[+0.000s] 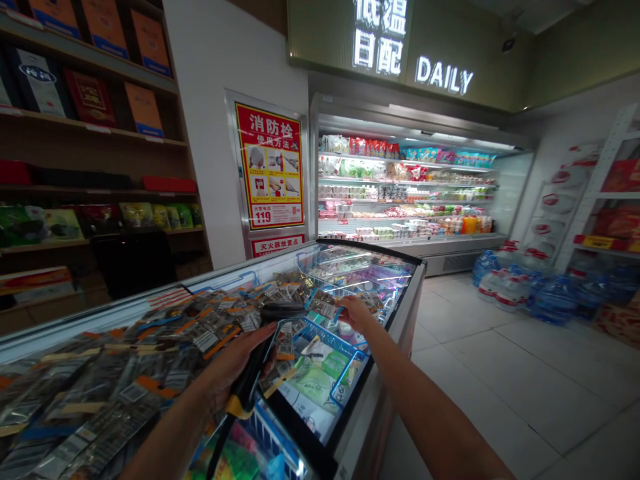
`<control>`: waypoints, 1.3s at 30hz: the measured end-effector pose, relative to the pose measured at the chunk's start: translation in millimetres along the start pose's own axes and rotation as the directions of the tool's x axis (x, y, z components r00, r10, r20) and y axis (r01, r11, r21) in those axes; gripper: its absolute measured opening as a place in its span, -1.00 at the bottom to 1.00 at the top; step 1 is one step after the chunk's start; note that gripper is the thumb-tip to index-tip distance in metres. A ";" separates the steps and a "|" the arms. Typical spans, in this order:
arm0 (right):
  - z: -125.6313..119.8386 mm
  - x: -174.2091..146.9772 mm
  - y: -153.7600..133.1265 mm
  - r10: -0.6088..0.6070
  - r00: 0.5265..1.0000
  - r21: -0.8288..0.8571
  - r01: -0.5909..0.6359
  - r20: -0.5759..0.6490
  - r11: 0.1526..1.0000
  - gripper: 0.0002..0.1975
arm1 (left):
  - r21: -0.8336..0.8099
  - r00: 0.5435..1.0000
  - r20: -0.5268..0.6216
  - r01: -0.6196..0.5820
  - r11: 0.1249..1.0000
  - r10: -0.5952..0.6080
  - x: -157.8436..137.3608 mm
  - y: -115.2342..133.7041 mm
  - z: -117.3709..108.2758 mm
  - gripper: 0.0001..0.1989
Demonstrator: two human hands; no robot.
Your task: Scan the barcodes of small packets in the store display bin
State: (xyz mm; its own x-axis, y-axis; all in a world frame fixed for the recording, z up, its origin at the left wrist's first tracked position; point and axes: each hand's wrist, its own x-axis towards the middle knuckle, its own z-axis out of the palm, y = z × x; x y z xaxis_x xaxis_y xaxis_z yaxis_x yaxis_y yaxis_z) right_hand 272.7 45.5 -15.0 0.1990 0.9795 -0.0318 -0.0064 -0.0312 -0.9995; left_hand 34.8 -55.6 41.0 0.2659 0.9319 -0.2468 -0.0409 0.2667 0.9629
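Note:
My left hand (245, 360) is wrapped round the black handle of a barcode scanner (257, 363) with a yellow-orange base and a trailing cable. Its head points toward a flat packet (323, 305) with a printed label. My right hand (354, 313) pinches that packet at its right edge, above the freezer's glass top. Many similar clear packets (210, 327) with orange, blue and tan strips lie in a heap to the left of and beneath my left hand. The fingertips of my left hand are partly hidden behind the scanner.
The chest freezer (400, 333) holds green bags (320, 367) in blue wire baskets under glass. Behind it stands a lit open fridge (407, 193) with stocked shelves. Shelving (95, 127) with boxes lines the left. Water bottles (555, 297) stand on the tiled floor at right.

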 end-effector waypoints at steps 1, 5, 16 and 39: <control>4.8 -2.6 3.4 0.016 0.999 0.077 -0.013 -0.034 0.997 -0.82 | -0.013 1.000 -0.005 -0.001 1.000 0.001 0.2 -0.2 0.9 -0.67; 14.9 -11.2 15.1 0.085 0.993 0.285 -0.059 -0.080 0.957 -0.66 | -0.059 1.000 0.007 -0.005 0.998 0.006 -0.7 -0.2 4.4 -0.69; 11.2 -11.5 20.6 0.179 0.976 0.385 -0.119 -0.125 0.915 -0.75 | -0.112 0.999 -0.017 -0.031 0.993 0.029 -3.0 0.7 12.4 -0.72; 8.2 -15.1 22.5 0.131 0.988 0.295 -0.102 -0.080 0.950 -0.74 | -0.266 0.988 0.119 0.132 0.955 -0.104 -5.1 6.9 12.2 -0.74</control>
State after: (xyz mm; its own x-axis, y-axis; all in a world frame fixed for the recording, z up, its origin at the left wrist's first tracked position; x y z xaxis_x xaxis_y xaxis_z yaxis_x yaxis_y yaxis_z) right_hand 261.5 31.7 -37.1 0.2743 0.9478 -0.1624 -0.3156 -0.0708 -0.9463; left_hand 44.9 -61.6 50.2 0.3812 0.8634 -0.3306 -0.2603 0.4433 0.8577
